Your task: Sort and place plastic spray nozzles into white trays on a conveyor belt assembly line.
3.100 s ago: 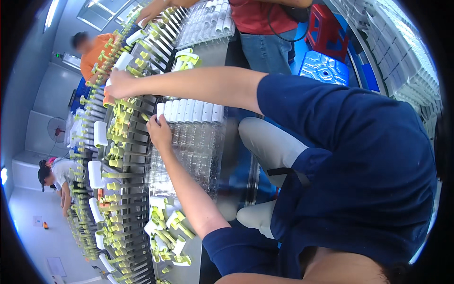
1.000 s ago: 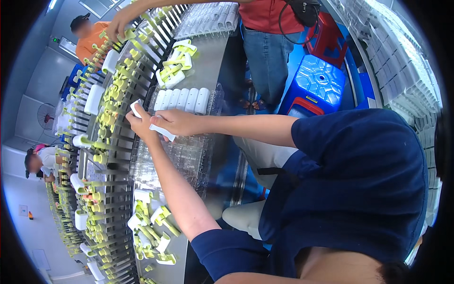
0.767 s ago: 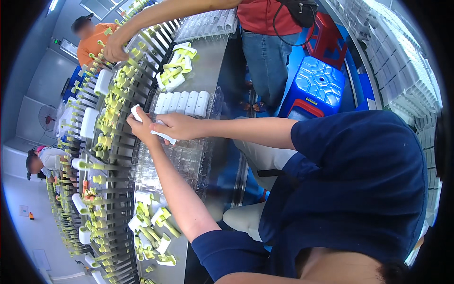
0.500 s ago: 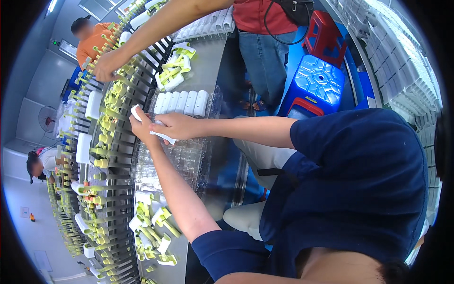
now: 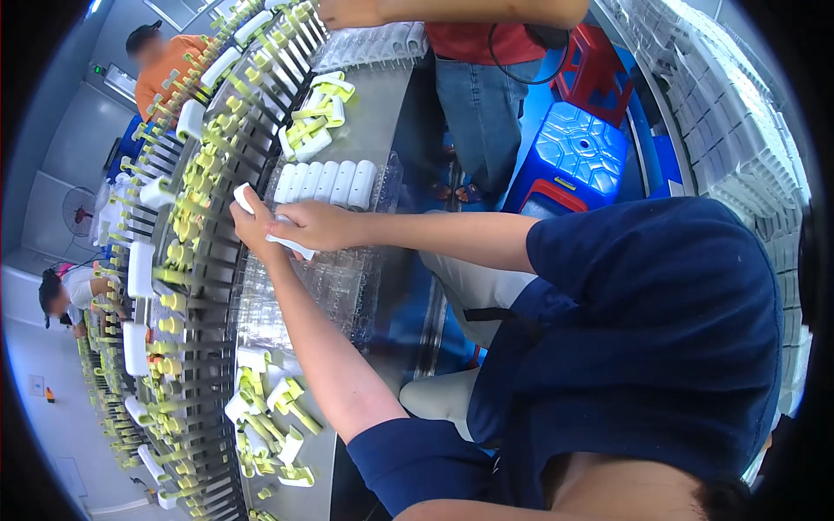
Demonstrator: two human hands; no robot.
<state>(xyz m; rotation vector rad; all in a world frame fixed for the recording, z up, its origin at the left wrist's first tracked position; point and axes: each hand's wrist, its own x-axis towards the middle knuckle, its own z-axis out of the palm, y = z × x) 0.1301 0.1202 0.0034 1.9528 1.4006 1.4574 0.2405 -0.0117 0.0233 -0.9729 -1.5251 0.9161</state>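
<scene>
Your left hand (image 5: 251, 224) clamps a white plastic casing (image 5: 243, 199) above the clear plastic tray (image 5: 346, 291); your right hand (image 5: 311, 224), together with it, grips a white strip (image 5: 292, 247). A row of white casings (image 5: 326, 182) lies in this tray.

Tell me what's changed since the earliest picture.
The right hand has drawn back from the peg line and met the left hand, which has left the row of white parts; white material now shows at both. Unchanged: the loose green-and-white pile, the blue stool.

Yellow holders (image 5: 180, 253) crowd left hand's (image 5: 252, 225) left
</scene>
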